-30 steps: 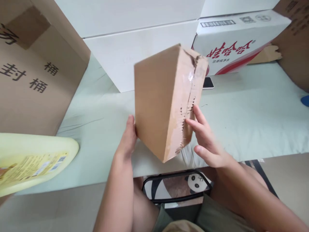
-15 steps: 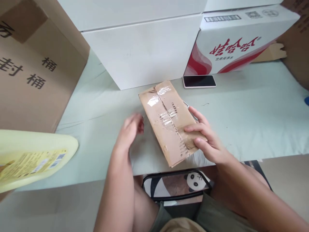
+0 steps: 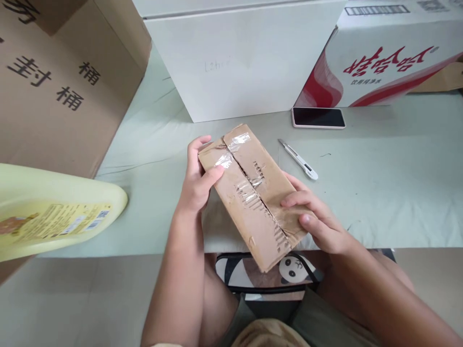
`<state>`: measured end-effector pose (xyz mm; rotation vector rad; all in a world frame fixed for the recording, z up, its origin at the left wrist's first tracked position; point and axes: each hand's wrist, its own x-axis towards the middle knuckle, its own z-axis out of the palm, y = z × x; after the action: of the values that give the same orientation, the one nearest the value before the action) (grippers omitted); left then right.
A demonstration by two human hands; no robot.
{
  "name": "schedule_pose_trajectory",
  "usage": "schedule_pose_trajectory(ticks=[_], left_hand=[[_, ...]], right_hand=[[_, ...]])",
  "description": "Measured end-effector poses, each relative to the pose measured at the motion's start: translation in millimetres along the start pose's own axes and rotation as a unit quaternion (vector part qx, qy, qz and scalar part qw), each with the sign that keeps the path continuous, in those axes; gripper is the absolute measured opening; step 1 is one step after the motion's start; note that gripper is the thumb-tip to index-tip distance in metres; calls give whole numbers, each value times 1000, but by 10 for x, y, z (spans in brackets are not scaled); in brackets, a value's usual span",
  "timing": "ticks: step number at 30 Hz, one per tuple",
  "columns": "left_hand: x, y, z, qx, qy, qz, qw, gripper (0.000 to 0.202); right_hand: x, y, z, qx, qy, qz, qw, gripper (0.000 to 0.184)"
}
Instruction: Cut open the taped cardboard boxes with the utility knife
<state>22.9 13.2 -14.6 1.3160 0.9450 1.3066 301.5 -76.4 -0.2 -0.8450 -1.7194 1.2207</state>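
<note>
A small brown cardboard box (image 3: 253,193) is held at a slant above the near edge of the table. Shiny clear tape and torn, ridged patches run along the seam on its top face. My left hand (image 3: 200,176) grips its far left corner, thumb on top and fingers around the side. At the near right end my right hand (image 3: 318,217) holds it, with the thumb and a finger pressed on the top face. Beyond the right hand, a white utility knife (image 3: 298,159) lies on the cloth with its tip pointing away to the left.
A phone (image 3: 318,117) lies before a red-and-white carton (image 3: 376,67). Beside that stands a white box (image 3: 238,72). On the left are a large brown carton (image 3: 68,96) and a yellow bottle (image 3: 65,212). Pale green cloth (image 3: 379,193) covers the table.
My left hand has come up from beside the cardboard box and closed on its far left corner. The box has shifted nearer to me, and the utility knife is now uncovered.
</note>
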Motion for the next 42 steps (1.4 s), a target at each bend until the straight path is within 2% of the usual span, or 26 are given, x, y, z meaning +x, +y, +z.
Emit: schedule_pose_trajectory(ticks=[10, 20, 26, 33, 42], left_hand=[[16, -21, -19, -9, -21, 7, 1000, 60], [16, 19, 34, -9, 18, -11, 1000, 59], [15, 26, 34, 4, 7, -15, 1000, 60], [19, 30, 51, 7, 40, -15, 999, 61], [13, 34, 50, 14, 17, -17, 1000, 59]], right_hand=[[-4, -27, 6, 25, 2, 19, 999, 23], [34, -66, -2, 30, 6, 19, 999, 22], [41, -97, -2, 15, 14, 43, 999, 27], [27, -92, -16, 16, 7, 31, 999, 22], [19, -77, 3, 9, 14, 40, 999, 26]])
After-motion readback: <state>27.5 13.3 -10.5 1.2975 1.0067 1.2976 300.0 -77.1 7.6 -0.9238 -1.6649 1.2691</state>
